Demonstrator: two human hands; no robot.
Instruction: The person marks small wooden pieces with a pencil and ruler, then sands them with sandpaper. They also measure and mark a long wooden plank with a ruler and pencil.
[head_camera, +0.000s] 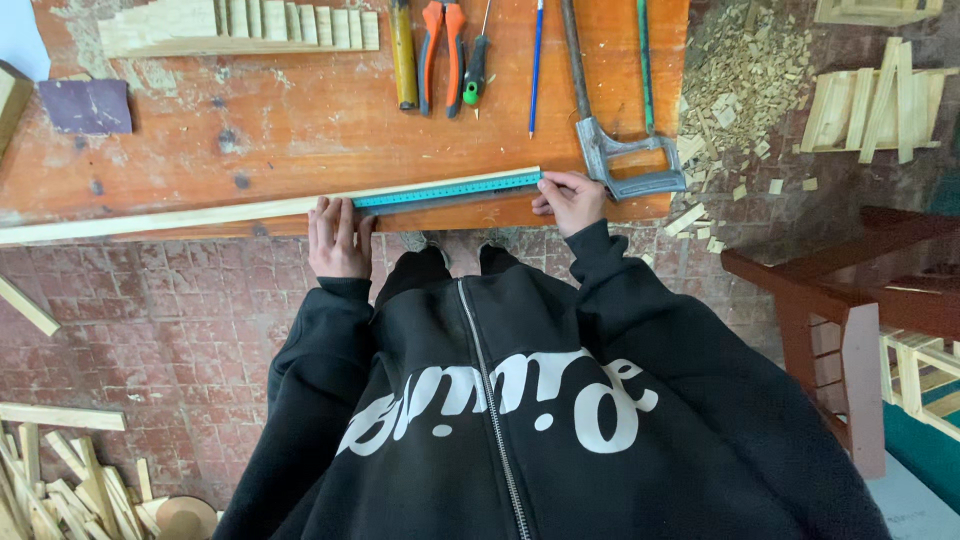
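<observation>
Nearest, the left hand (338, 238) presses flat on a long, pale wooden strip (200, 215) at the orange table's (300, 120) front edge, while the right hand (570, 198) pinches the end of a thin teal metal ruler (447, 189) lying along it. Both look light, stiff, best steadied at the ends. Beyond lie orange-handled pliers (441, 50) and a grey hacksaw (615, 150).

Your left hand (338, 238) lies flat, fingers straight fwd; your right hand (570, 198) is curled, fingertips pinched. Both arms in black sleeves.

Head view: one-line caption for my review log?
Left hand and right hand press a teal ruler onto a long wooden strip at the workbench edge.
</observation>
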